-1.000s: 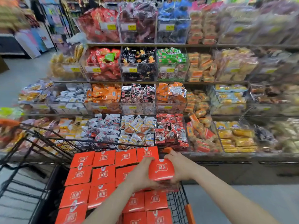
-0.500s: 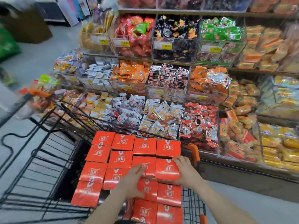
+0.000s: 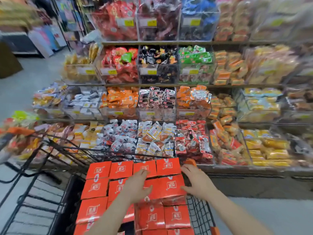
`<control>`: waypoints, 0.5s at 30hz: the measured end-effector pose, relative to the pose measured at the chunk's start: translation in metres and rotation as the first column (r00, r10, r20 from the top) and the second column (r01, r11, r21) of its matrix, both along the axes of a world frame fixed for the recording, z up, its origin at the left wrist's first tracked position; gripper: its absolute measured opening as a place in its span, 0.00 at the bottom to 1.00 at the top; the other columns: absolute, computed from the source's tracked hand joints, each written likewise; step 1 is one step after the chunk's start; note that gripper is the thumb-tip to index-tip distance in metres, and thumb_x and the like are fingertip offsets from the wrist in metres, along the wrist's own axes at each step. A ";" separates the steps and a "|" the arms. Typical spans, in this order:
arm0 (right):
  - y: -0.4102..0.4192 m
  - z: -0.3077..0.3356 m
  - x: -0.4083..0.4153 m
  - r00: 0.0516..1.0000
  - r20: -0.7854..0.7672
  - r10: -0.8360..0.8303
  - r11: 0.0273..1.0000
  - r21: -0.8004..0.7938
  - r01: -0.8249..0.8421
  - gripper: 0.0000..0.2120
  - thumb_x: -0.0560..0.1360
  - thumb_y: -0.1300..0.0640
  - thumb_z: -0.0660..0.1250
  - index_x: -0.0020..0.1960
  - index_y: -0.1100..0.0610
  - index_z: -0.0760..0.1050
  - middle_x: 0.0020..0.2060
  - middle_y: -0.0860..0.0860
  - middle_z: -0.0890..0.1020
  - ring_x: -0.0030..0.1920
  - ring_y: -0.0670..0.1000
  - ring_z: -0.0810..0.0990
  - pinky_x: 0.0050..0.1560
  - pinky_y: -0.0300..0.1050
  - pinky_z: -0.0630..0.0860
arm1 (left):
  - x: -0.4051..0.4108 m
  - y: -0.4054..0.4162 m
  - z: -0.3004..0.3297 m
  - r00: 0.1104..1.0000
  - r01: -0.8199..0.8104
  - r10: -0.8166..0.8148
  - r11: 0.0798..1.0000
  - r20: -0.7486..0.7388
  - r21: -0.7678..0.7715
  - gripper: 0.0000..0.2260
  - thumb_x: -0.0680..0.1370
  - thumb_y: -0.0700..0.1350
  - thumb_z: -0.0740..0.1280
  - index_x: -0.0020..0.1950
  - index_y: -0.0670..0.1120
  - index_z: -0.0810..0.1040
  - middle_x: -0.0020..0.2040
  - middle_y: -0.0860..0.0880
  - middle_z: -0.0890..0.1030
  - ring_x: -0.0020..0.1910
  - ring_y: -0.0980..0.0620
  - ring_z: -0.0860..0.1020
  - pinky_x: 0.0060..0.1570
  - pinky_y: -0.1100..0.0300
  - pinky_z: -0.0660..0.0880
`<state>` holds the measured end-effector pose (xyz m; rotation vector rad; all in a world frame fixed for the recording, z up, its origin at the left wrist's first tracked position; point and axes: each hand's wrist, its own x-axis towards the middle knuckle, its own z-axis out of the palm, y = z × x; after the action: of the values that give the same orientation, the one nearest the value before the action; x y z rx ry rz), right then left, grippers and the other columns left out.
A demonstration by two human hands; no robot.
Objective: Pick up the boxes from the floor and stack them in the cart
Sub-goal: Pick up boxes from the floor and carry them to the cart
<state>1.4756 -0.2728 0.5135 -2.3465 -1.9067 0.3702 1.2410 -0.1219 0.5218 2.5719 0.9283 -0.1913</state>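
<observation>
Several orange-red boxes fill the black wire cart (image 3: 199, 212) in rows. One box (image 3: 171, 185) lies on top of the stack in the right column. My left hand (image 3: 138, 185) rests flat on the boxes at that box's left edge, fingers straight. My right hand (image 3: 197, 181) lies against its right side with fingers spread, thumb at the box's near corner. Neither hand curls round the box.
Shelves of bagged snacks in clear bins (image 3: 157, 102) stand right behind the cart. The cart's orange corner cap (image 3: 190, 161) sits by my right hand. A second wire cart frame (image 3: 33, 192) is at the left. Grey floor (image 3: 271, 217) lies to the right.
The box I held in both hands a second ago now lies on the stack. My fingers have opened off it and the camera has tilted up.
</observation>
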 end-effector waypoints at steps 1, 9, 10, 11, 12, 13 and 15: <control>-0.005 0.010 0.002 0.999 0.031 -0.016 1.000 0.026 0.015 0.35 0.72 0.38 0.65 0.74 0.52 0.62 0.71 0.50 0.66 0.72 0.52 0.64 0.71 0.47 0.63 | 0.006 0.005 0.010 0.999 0.026 -0.027 0.999 0.028 0.042 0.33 0.68 0.65 0.55 0.70 0.49 0.66 0.66 0.51 0.70 0.65 0.49 0.71 0.61 0.56 0.69; -0.103 0.089 0.000 0.907 0.127 -0.401 0.897 0.253 0.361 0.24 0.74 0.44 0.60 0.69 0.48 0.71 0.65 0.48 0.74 0.66 0.51 0.73 0.64 0.46 0.70 | 0.074 0.000 0.093 0.917 0.329 -0.381 0.892 0.123 0.309 0.28 0.74 0.62 0.60 0.71 0.49 0.64 0.67 0.49 0.68 0.66 0.47 0.69 0.63 0.50 0.68; -0.120 0.097 -0.003 0.881 0.124 -0.456 0.866 0.291 0.407 0.23 0.74 0.44 0.60 0.68 0.48 0.72 0.64 0.49 0.76 0.65 0.52 0.74 0.63 0.47 0.71 | 0.086 -0.007 0.101 0.891 0.370 -0.434 0.864 0.132 0.342 0.28 0.74 0.62 0.60 0.71 0.50 0.64 0.68 0.49 0.68 0.66 0.47 0.69 0.63 0.50 0.68; -0.138 0.104 -0.007 0.850 0.123 -0.512 0.833 0.313 0.456 0.22 0.75 0.45 0.60 0.68 0.48 0.72 0.64 0.49 0.75 0.65 0.53 0.74 0.62 0.47 0.71 | 0.097 -0.016 0.108 0.872 0.404 -0.475 0.836 0.120 0.370 0.29 0.74 0.63 0.59 0.71 0.50 0.64 0.69 0.50 0.68 0.67 0.47 0.68 0.64 0.50 0.68; -0.157 0.111 -0.012 0.814 0.128 -0.567 0.800 0.321 0.507 0.22 0.76 0.45 0.61 0.69 0.49 0.71 0.65 0.49 0.74 0.66 0.53 0.72 0.63 0.47 0.70 | 0.108 -0.028 0.116 0.852 0.437 -0.512 0.811 0.111 0.389 0.30 0.74 0.64 0.57 0.71 0.49 0.64 0.69 0.49 0.68 0.68 0.46 0.67 0.64 0.49 0.68; -0.177 0.118 -0.017 0.774 0.124 -0.621 0.765 0.308 0.565 0.22 0.77 0.47 0.61 0.70 0.49 0.69 0.67 0.49 0.72 0.68 0.52 0.70 0.64 0.46 0.69 | 0.118 -0.042 0.124 0.828 0.471 -0.551 0.784 0.105 0.404 0.31 0.73 0.65 0.55 0.70 0.49 0.65 0.69 0.48 0.68 0.68 0.46 0.67 0.63 0.48 0.69; -0.216 0.126 -0.024 0.687 0.123 -0.717 0.689 0.275 0.670 0.22 0.78 0.48 0.61 0.71 0.50 0.67 0.69 0.50 0.70 0.69 0.52 0.67 0.66 0.45 0.65 | 0.137 -0.073 0.137 0.763 0.539 -0.637 0.721 0.110 0.437 0.32 0.70 0.67 0.50 0.63 0.46 0.70 0.60 0.46 0.72 0.61 0.44 0.72 0.55 0.49 0.72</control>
<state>1.4517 -0.4891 0.6391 -2.8016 -0.8745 -0.1714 1.3776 -0.1951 0.6591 3.0862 -0.0037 0.1687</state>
